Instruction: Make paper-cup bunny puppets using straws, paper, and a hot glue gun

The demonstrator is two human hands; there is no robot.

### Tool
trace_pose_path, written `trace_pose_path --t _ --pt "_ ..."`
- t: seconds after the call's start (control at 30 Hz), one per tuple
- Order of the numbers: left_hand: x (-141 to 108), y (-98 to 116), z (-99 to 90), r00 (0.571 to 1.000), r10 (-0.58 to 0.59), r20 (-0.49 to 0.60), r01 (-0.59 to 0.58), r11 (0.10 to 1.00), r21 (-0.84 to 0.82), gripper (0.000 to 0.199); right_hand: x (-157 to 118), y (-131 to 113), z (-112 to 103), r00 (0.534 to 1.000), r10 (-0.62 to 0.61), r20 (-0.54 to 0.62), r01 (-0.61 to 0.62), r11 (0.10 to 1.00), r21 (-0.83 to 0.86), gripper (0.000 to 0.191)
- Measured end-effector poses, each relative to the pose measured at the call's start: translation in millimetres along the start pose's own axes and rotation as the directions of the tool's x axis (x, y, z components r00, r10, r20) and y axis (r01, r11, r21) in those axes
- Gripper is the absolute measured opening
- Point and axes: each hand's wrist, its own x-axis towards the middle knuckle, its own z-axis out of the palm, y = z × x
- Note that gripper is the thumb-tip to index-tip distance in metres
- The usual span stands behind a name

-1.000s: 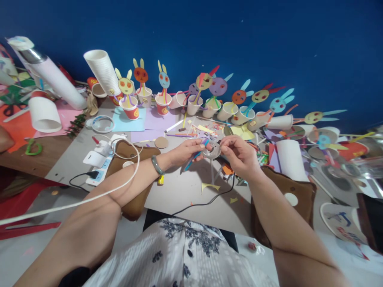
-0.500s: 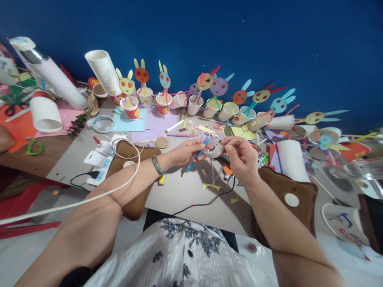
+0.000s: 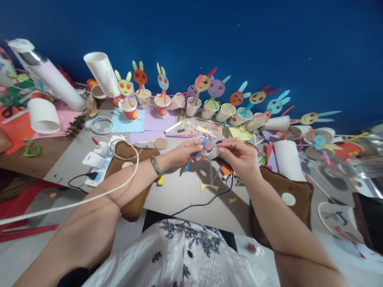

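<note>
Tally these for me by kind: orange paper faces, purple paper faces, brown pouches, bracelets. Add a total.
Orange faces: 2
Purple faces: 2
Brown pouches: 2
Bracelet: 1
Total: 7

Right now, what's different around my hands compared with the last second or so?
Very little: the clear ring between your hands seems turned slightly from half a second ago, though it's small and blurred. Nothing was visibly taken up or let go. Your left hand still holds the blue stick; your right hand stays by the ring. The bunny figures stand as before.
</note>
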Motion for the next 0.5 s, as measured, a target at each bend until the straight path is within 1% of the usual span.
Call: trace_pose_path --t 0.07,0.13,0.2,0.37,0.5 --pt "0 0 0.4 1.0 -0.009 -0.003 0.009 1.0 -0.006 0.028 -1 -3 1 0.997 -0.065 -0.031 0.063 0.995 -0.075 0.01" --pt "1 -1 0.9 1.0 -0.011 -0.012 0.011 1.0 -0.024 0.028 -3 -6 3 0.991 -0.118 -0.06 0.109 0.985 -0.137 0.009" --pt "2 -2 1.3 1.0 -0.008 -0.021 0.007 0.999 -0.05 0.027 -5 -9 5 0.986 -0.134 -0.095 0.118 0.98 -0.16 0.01" --pt "5 -4 1.4 0.999 -0.005 -0.053 -0.001 0.995 -0.104 0.022 -9 -12 9 0.99 -0.05 -0.134 0.035 0.993 -0.114 0.016" --pt "4 -2 3.0 0.998 -0.049 -0.05 0.042 0.991 -0.131 0.022 -10 -11 8 0.992 0.02 -0.127 -0.038 0.989 -0.141 0.018"
